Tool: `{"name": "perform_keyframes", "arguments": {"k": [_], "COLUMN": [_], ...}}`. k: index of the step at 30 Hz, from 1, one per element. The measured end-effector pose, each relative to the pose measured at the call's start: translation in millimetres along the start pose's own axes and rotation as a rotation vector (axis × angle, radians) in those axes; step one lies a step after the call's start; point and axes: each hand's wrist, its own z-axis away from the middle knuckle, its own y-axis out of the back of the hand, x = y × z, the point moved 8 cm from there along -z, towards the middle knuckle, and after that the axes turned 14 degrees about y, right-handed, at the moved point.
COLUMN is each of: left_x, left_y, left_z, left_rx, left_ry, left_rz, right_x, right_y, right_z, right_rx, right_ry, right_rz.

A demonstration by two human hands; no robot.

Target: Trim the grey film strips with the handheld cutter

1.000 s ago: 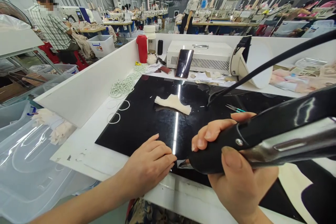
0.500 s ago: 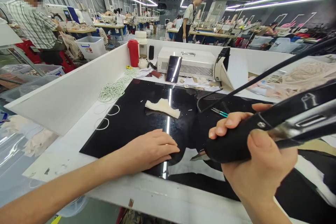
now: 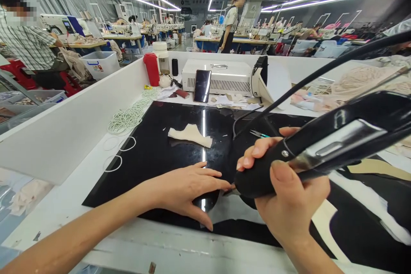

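Black tool (image 3: 321, 137), gripped in right hand (image 3: 290, 192), rear cut off, tip indistinct, left hand (image 3: 189, 186) splayed

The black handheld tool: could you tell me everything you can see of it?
The black handheld tool has a thick, plastic-looking body, glossy toward the rear, with a shiny metal-looking strip along its side, a small round fastener and a narrow tip at its rounded front. The right hand grips the front. It slants down leftward over the black mat, its rear leaving the picture. Whether the tip touches the left hand is unclear.
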Motion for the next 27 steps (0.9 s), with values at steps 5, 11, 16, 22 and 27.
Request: {"name": "perform_keyframes", "arguments": {"k": [5, 11, 16, 22, 27], "left_x": [1.6, 5.0, 4.2, 4.3, 6.1], "left_y": [0.7, 2.3, 0.4, 0.9, 2.6], "left_z": [-0.5, -1.1, -2.0, -1.6, -2.0], "left_rx": [-0.009, -0.009, -0.01, 0.001, 0.0], "left_ry": [0.008, -0.016, -0.019, -0.021, -0.024], "left_rz": [-0.015, 0.006, -0.016, -0.022, -0.01], "right_x": [3.0, 3.4, 0.8, -0.3, -2.5], "right_y": [-0.7, -1.8, -2.7, -3.0, -2.3], "right_z": [2.6, 2.3, 1.5, 4.0, 4.3], "right_rx": [0.002, -0.016, -0.031, -0.022, -0.031], "right_ry": [-0.02, -0.004, 0.022, -0.013, 0.013], "right_rz": [0.006, -0.01, 0.012, 0.023, -0.004]}}
